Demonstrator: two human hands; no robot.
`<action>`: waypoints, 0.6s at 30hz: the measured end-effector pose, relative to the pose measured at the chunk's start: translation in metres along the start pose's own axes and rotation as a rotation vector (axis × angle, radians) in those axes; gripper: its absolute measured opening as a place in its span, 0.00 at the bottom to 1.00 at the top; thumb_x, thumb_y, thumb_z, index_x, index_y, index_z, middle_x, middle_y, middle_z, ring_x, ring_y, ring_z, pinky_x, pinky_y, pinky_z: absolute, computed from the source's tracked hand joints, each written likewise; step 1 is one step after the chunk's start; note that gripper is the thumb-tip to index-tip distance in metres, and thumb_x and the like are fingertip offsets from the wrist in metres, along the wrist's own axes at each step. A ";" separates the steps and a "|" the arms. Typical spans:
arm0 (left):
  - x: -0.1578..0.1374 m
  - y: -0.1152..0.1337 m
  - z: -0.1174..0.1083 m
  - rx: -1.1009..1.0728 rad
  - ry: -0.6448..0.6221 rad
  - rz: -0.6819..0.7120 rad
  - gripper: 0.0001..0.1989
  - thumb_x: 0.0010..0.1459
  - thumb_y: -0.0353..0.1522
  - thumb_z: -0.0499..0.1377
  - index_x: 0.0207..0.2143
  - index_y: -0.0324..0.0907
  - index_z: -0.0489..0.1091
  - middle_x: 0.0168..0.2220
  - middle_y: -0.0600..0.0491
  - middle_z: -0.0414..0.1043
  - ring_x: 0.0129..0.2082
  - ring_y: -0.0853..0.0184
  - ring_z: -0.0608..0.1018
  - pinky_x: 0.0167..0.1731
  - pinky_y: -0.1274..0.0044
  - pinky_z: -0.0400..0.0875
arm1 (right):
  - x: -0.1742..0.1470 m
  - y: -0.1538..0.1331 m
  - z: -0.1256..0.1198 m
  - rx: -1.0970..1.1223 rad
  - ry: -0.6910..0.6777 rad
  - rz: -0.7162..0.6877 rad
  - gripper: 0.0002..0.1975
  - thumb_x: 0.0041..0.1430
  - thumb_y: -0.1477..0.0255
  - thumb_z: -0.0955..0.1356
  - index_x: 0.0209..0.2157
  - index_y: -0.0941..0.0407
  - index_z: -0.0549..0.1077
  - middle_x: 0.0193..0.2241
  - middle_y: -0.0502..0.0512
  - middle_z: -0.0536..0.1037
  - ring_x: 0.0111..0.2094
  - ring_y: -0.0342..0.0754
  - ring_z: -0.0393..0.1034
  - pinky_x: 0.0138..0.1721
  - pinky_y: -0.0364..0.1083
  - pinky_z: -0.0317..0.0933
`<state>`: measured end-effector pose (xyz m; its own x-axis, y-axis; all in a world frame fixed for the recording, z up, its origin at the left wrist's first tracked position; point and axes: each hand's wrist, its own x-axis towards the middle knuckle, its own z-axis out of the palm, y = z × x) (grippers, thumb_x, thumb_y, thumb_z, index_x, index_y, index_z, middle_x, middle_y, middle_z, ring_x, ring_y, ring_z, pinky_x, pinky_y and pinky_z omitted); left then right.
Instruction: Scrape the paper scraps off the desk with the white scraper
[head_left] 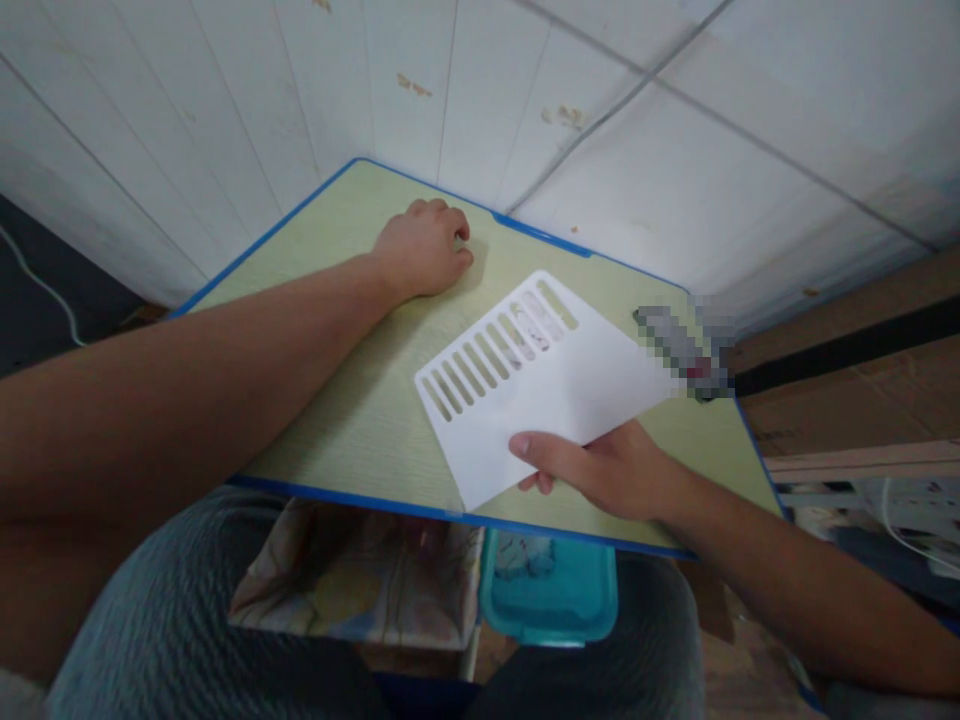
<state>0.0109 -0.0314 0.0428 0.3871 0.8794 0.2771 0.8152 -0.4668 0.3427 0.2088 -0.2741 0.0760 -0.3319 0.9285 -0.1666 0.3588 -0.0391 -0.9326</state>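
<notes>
My right hand (611, 470) grips a flat white plastic panel (577, 370) by its near edge, thumb on top and fingers underneath. A row of long slots runs along the panel's far left side, and it is held at a slant over the table (337, 410). Through some slots shows something pale with darker marks, mostly hidden behind the panel. My left hand (426, 248) rests on the far part of the tabletop, apart from the panel. Its fingers are curled in toward the thumb; whether something small sits between them cannot be made out.
A blurred-out dark item (679, 350) lies at the table's right side. Below the front edge are a patterned pouch (360, 590) and a turquoise plastic container (551, 600) near my knees. White walls (420, 90) stand behind, with a cable (600, 125) running down; cardboard boxes (847, 390) are at right.
</notes>
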 end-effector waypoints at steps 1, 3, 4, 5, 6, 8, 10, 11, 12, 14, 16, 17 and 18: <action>0.000 0.000 0.000 0.000 0.002 -0.004 0.17 0.75 0.29 0.63 0.62 0.36 0.81 0.67 0.39 0.77 0.70 0.44 0.74 0.72 0.56 0.71 | -0.001 0.000 0.000 -0.006 -0.023 -0.019 0.13 0.68 0.65 0.75 0.28 0.53 0.79 0.23 0.54 0.84 0.24 0.50 0.80 0.26 0.46 0.77; 0.001 0.000 0.001 0.001 0.007 -0.006 0.16 0.74 0.29 0.63 0.61 0.39 0.81 0.66 0.41 0.77 0.70 0.45 0.75 0.71 0.57 0.71 | -0.002 -0.001 -0.002 -0.013 -0.008 -0.057 0.16 0.70 0.66 0.74 0.26 0.53 0.79 0.23 0.55 0.84 0.24 0.50 0.81 0.28 0.46 0.78; 0.001 -0.001 0.002 0.008 0.006 -0.003 0.16 0.74 0.29 0.63 0.61 0.40 0.81 0.66 0.41 0.78 0.69 0.46 0.75 0.71 0.57 0.72 | -0.003 -0.001 -0.003 -0.019 0.027 -0.065 0.17 0.71 0.66 0.74 0.25 0.52 0.79 0.22 0.55 0.84 0.25 0.50 0.81 0.29 0.47 0.79; 0.001 -0.001 0.002 0.016 0.006 0.000 0.16 0.74 0.29 0.63 0.61 0.40 0.81 0.66 0.42 0.78 0.69 0.46 0.75 0.71 0.58 0.72 | -0.003 -0.001 -0.004 -0.029 0.068 -0.067 0.18 0.72 0.66 0.74 0.25 0.52 0.78 0.22 0.54 0.83 0.25 0.50 0.81 0.30 0.47 0.79; 0.001 -0.001 0.002 0.022 0.006 0.001 0.16 0.74 0.30 0.63 0.61 0.40 0.81 0.66 0.42 0.78 0.69 0.47 0.76 0.70 0.58 0.73 | -0.003 -0.001 -0.005 -0.043 0.100 -0.066 0.19 0.72 0.67 0.74 0.24 0.52 0.78 0.21 0.54 0.83 0.25 0.50 0.82 0.31 0.47 0.79; 0.001 -0.002 0.002 0.017 0.007 -0.002 0.16 0.74 0.30 0.63 0.61 0.41 0.81 0.66 0.42 0.78 0.68 0.48 0.76 0.70 0.59 0.73 | -0.003 -0.002 -0.003 -0.070 0.113 -0.065 0.18 0.72 0.67 0.74 0.25 0.51 0.78 0.21 0.53 0.82 0.25 0.51 0.82 0.31 0.47 0.79; 0.002 -0.003 0.004 -0.003 0.010 -0.005 0.15 0.74 0.31 0.62 0.60 0.43 0.81 0.66 0.43 0.78 0.67 0.50 0.75 0.70 0.59 0.72 | -0.006 -0.005 0.002 -0.100 0.061 -0.087 0.18 0.72 0.67 0.73 0.25 0.50 0.77 0.23 0.51 0.84 0.26 0.50 0.83 0.33 0.47 0.80; 0.002 -0.004 0.005 -0.013 0.012 -0.004 0.15 0.74 0.31 0.62 0.59 0.43 0.81 0.66 0.44 0.78 0.66 0.50 0.75 0.70 0.59 0.71 | -0.008 -0.007 0.005 -0.120 0.023 -0.113 0.18 0.73 0.67 0.73 0.26 0.50 0.77 0.24 0.50 0.86 0.28 0.51 0.85 0.36 0.47 0.81; 0.003 -0.006 0.006 -0.021 0.014 -0.001 0.15 0.74 0.32 0.62 0.59 0.44 0.81 0.65 0.44 0.79 0.66 0.51 0.74 0.71 0.59 0.71 | -0.010 -0.008 0.008 -0.145 -0.010 -0.140 0.18 0.73 0.67 0.73 0.25 0.49 0.77 0.26 0.50 0.87 0.31 0.51 0.86 0.40 0.47 0.82; 0.005 -0.009 0.009 -0.034 0.021 0.004 0.16 0.73 0.32 0.63 0.60 0.45 0.81 0.65 0.45 0.79 0.66 0.50 0.74 0.71 0.58 0.70 | -0.013 -0.010 0.011 -0.175 -0.046 -0.182 0.19 0.74 0.67 0.74 0.25 0.48 0.77 0.28 0.48 0.88 0.33 0.51 0.87 0.44 0.48 0.82; 0.006 -0.011 0.011 -0.049 0.027 0.003 0.16 0.73 0.33 0.63 0.60 0.46 0.81 0.65 0.45 0.79 0.66 0.49 0.73 0.71 0.57 0.70 | -0.014 -0.009 0.009 -0.163 -0.024 -0.188 0.20 0.75 0.66 0.74 0.24 0.48 0.77 0.26 0.49 0.87 0.31 0.51 0.87 0.41 0.48 0.82; 0.007 -0.012 0.012 -0.053 0.028 0.001 0.16 0.72 0.34 0.63 0.60 0.46 0.81 0.65 0.44 0.79 0.66 0.48 0.73 0.71 0.57 0.70 | -0.013 -0.008 0.006 -0.151 0.016 -0.179 0.21 0.75 0.65 0.74 0.24 0.48 0.78 0.25 0.49 0.86 0.29 0.51 0.86 0.38 0.48 0.81; 0.007 -0.012 0.012 -0.053 0.026 0.000 0.16 0.72 0.35 0.63 0.60 0.46 0.81 0.65 0.44 0.79 0.66 0.48 0.73 0.71 0.57 0.70 | -0.012 -0.006 0.002 -0.139 0.082 -0.175 0.22 0.75 0.63 0.74 0.23 0.49 0.78 0.23 0.50 0.85 0.28 0.52 0.85 0.37 0.48 0.81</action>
<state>0.0088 -0.0189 0.0301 0.3749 0.8772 0.3000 0.7911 -0.4714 0.3898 0.2091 -0.2854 0.0833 -0.3293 0.9439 0.0254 0.4209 0.1709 -0.8909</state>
